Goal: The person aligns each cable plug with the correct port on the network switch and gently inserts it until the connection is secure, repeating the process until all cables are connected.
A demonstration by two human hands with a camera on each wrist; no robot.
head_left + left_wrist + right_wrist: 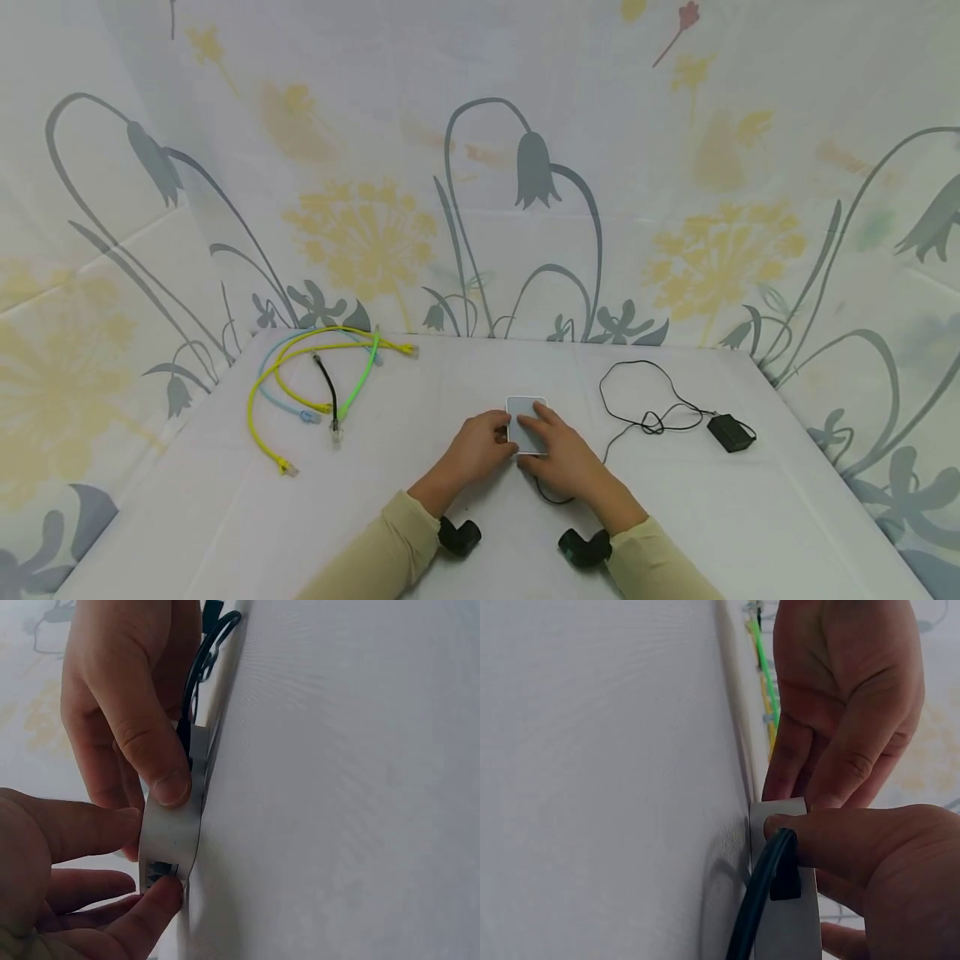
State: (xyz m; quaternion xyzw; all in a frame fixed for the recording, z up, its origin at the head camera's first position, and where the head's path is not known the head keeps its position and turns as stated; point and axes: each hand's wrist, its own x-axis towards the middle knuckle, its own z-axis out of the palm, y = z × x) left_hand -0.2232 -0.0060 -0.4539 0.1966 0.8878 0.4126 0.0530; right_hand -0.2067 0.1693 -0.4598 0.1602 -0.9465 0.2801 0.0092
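Observation:
On the white table in front of me lies a small white box with a grey top (518, 410), probably a network device. My left hand (480, 446) holds its left end, thumb and fingers at the corner near a dark port (159, 871). From the other side my right hand (564, 457) grips the box, fingers spread over the top and thumb (780, 823) pressed on the near side. A black cable (756, 900) is plugged into that side, right beside the thumb. Both hands partly hide the box.
The thin black cord (652, 427) loops on the right to a black power adapter (729, 433). Several network cables lie at the back left: yellow (252, 408), light blue (279, 405), green (363, 385) and a short black one (327, 377). A flowered cloth (480, 250) encloses the table behind.

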